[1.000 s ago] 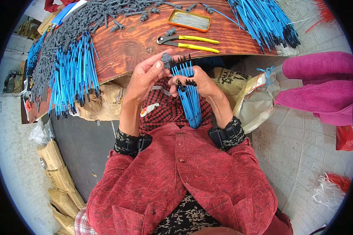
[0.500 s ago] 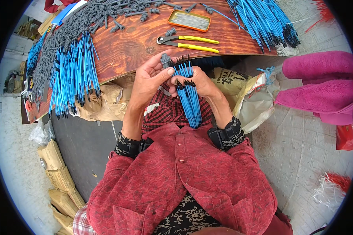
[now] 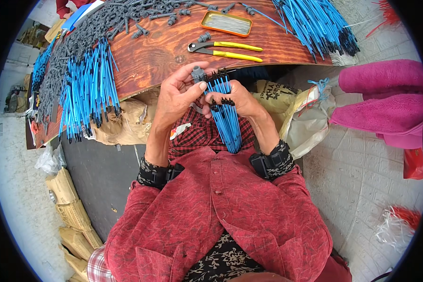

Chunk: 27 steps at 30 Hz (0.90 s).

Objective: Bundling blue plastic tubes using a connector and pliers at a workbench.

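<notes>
Above my lap, my left hand (image 3: 177, 97) pinches a ribbed grey plastic fitting (image 3: 198, 73) between thumb and fingers. Close beside it, my right hand (image 3: 245, 101) is closed round a bundle of thin blue rods (image 3: 227, 126) with black ends. The rods' far ends stick up past the right thumb, next to the fitting, and the rest hangs down toward my jacket. Both hands nearly touch in front of the table edge. Where the fitting meets the rods is too small to make out.
On the curved wooden table (image 3: 150, 58) lie yellow-handled pincers (image 3: 230, 50), an orange-rimmed tin of thin metal pins (image 3: 227, 23) and a heap of grey fittings (image 3: 80, 37). Blue rods lie in piles at left (image 3: 87, 84) and right (image 3: 317, 28). A white sack (image 3: 308, 124) stands right of my knees.
The grey fitting has tilted slightly in my left fingers, and the bundle's upper ends have shifted a little. Both hands keep their holds almost in place.
</notes>
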Each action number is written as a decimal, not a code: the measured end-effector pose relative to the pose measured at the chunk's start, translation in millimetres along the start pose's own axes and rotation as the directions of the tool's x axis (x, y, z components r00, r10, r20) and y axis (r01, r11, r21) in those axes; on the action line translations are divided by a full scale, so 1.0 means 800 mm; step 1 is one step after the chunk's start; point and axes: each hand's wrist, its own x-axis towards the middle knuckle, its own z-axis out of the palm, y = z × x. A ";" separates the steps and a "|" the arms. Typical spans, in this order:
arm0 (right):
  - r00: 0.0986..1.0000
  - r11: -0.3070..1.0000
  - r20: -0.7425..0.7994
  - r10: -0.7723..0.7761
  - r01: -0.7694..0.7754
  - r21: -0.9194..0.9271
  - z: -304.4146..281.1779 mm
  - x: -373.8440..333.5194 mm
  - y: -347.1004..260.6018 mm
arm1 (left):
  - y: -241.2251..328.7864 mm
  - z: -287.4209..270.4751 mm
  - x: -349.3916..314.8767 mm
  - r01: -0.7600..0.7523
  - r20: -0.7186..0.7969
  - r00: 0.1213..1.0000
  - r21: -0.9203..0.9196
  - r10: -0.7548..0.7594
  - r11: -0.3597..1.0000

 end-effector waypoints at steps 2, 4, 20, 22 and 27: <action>0.998 0.997 0.019 -0.067 0.066 0.049 0.008 -0.003 -0.004 | 0.001 0.000 -0.001 -0.037 0.024 0.999 0.008 0.036 0.999; 0.998 0.997 0.023 -0.063 0.062 0.042 0.001 -0.004 0.003 | 0.003 0.002 0.001 -0.025 0.026 0.999 0.026 0.025 0.999; 0.985 0.987 0.127 -0.114 0.128 -0.102 0.044 0.031 -0.044 | 0.072 -0.025 -0.008 -0.157 -0.051 0.986 0.092 0.162 0.983; 0.980 0.988 0.151 -0.132 0.142 -0.059 0.064 0.042 -0.052 | 0.089 -0.038 -0.010 -0.191 -0.043 0.980 0.093 0.195 0.977; 0.968 0.995 0.237 -0.081 0.092 -0.039 0.069 0.085 -0.008 | 0.085 -0.087 -0.023 -0.101 -0.049 0.992 0.204 0.113 0.974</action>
